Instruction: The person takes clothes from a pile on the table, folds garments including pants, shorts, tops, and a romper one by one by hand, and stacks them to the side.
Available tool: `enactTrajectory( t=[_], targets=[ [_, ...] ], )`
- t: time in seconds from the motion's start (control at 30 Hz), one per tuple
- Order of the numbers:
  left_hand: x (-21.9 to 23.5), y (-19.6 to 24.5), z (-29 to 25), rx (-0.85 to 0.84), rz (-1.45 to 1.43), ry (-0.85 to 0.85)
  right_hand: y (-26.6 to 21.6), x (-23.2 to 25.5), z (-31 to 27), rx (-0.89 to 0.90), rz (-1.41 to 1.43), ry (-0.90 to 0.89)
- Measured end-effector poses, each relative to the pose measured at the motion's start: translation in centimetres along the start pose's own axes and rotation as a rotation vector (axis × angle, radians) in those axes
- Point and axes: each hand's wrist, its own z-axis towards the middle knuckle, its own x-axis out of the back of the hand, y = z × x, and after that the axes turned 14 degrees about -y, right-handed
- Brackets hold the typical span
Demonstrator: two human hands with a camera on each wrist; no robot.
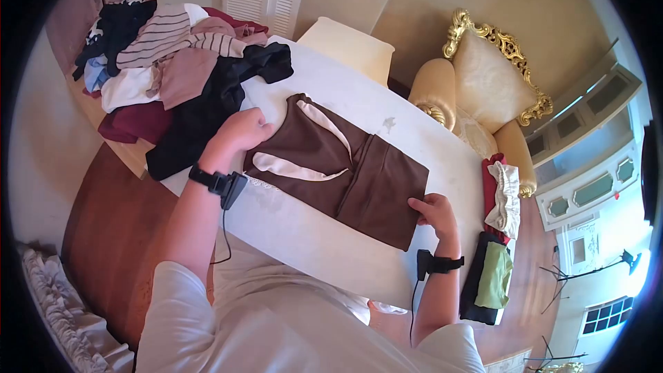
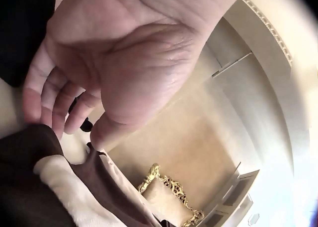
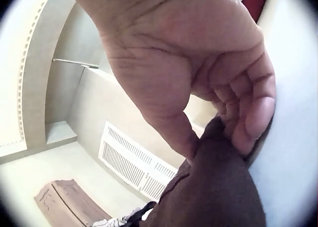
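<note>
A brown garment with pale pink trim (image 1: 311, 159) lies on the white table, its right part folded into a flat rectangle. Thumb and fingers of my right hand (image 1: 437, 213) pinch that folded right edge. In the right wrist view, the brown cloth (image 3: 213, 187) bunches up between the thumb and fingertips. At the garment's left end is my left hand (image 1: 243, 131), its fingers loosely bent. The left wrist view shows a gap between thumb and fingers, with the fingertips right by the brown fabric (image 2: 30, 152) and its pink trim (image 2: 69, 187).
A heap of mixed clothes (image 1: 173, 62) covers the table's left end, with a black piece (image 1: 207, 110) close to my left hand. Folded red and white clothes (image 1: 503, 197) and a green folded piece (image 1: 494, 275) lie at the right end. A gilded armchair (image 1: 483, 83) stands behind the table.
</note>
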Motion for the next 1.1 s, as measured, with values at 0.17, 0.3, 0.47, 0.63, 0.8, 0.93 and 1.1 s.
enactTrajectory(
  t=[0.17, 0.3, 0.47, 0.63, 0.8, 0.93, 1.1],
  targets=[
    [-0.7, 1.4, 3.4, -0.123, -0.04, -0.367, 1.2, 1.3, -0.3, -0.024, 0.063, -0.063],
    [-1.2, 3.1, 3.8, -0.063, -0.376, -0.632, 2.2, 4.0, -2.3, -0.063, 0.114, -0.025],
    [-2.2, 1.5, 5.1, -0.136, -0.653, -0.762, -2.8, 5.5, -6.3, 0.004, -0.128, 0.162],
    [-1.8, 1.6, 4.1, -0.152, -0.663, -0.727, -10.9, 3.6, -5.5, 0.368, -0.778, 0.322],
    [-1.9, 1.5, 4.0, -0.192, -0.69, -0.699, -21.3, -7.1, -2.3, 0.339, -0.784, 0.138],
    [-1.9, 1.4, 4.2, -0.176, -0.734, -0.7, -24.4, -12.5, -2.4, 0.197, -0.535, -0.168],
    [-2.3, 1.3, 4.7, -0.169, -0.706, -0.729, -20.0, -11.3, -1.2, 0.255, -0.55, -0.131]
  ],
)
